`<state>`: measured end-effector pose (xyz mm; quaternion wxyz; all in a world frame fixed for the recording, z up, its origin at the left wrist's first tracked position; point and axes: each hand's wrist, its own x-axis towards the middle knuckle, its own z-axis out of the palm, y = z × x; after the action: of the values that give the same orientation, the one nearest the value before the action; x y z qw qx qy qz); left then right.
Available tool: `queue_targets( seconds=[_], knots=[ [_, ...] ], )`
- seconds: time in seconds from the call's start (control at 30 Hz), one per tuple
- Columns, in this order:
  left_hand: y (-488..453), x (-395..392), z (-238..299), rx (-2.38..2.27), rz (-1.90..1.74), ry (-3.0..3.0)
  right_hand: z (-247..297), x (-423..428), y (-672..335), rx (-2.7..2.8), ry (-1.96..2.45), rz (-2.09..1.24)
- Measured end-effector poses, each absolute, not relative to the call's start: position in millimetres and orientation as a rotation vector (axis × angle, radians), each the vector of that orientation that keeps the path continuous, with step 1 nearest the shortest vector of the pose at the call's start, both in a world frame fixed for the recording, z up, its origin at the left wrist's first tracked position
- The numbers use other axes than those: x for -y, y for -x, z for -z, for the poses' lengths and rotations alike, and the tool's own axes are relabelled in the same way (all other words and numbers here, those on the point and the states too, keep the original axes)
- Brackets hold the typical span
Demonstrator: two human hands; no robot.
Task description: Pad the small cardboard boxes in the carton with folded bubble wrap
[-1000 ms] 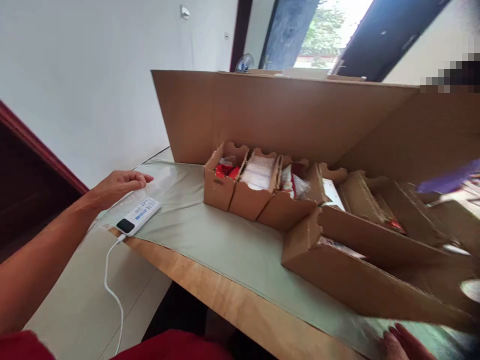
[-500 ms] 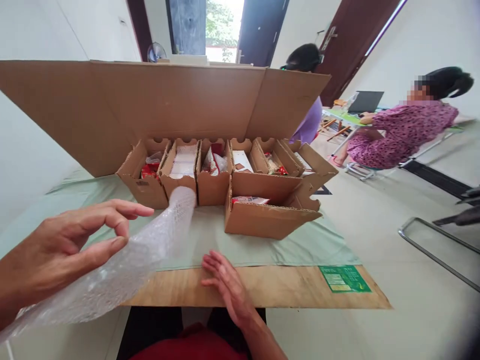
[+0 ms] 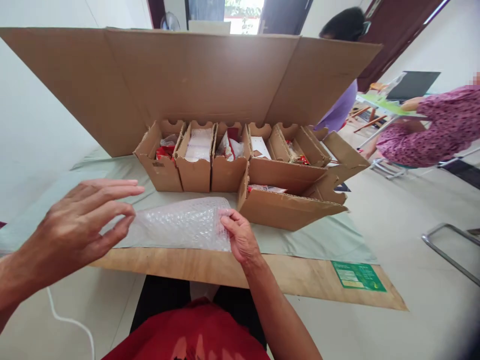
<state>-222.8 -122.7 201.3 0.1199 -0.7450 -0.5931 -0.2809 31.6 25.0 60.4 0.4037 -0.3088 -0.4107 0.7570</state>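
A clear sheet of bubble wrap (image 3: 183,225) is stretched between my two hands above the table's front part. My left hand (image 3: 86,220) pinches its left end between thumb and forefinger, the other fingers held out straight. At the other end, my right hand (image 3: 242,237) grips the wrap, thumb on top. Just behind the wrap stands a row of open cardboard bins (image 3: 197,175) holding packets and white items. One more cardboard bin (image 3: 292,210) lies crosswise in front of the row's right part, with a red and white packet (image 3: 267,189) inside.
A tall cardboard panel (image 3: 202,75) stands behind the bins. The table has a pale green cloth (image 3: 292,245) and a bare wooden front edge (image 3: 300,277) with a green label (image 3: 358,276). Two people sit beyond, one in purple (image 3: 339,107), one in a patterned pink garment (image 3: 446,125).
My right hand has risen from the table edge and closed on the bubble wrap's free end. The wrap now lies stretched sideways. The view has shifted left and tipped down.
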Motion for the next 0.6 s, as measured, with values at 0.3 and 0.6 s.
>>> queue_targets(
  seconds=[0.3, 0.6],
  knots=[
    [239, 129, -81, 1.984, 0.637, 2.583, -15, -36, -81, 1.682, 1.21, -1.417],
    [210, 91, -50, 2.069, 0.927, 2.533, -8, -23, -162, 1.471, 1.539, -0.783]
  ],
)
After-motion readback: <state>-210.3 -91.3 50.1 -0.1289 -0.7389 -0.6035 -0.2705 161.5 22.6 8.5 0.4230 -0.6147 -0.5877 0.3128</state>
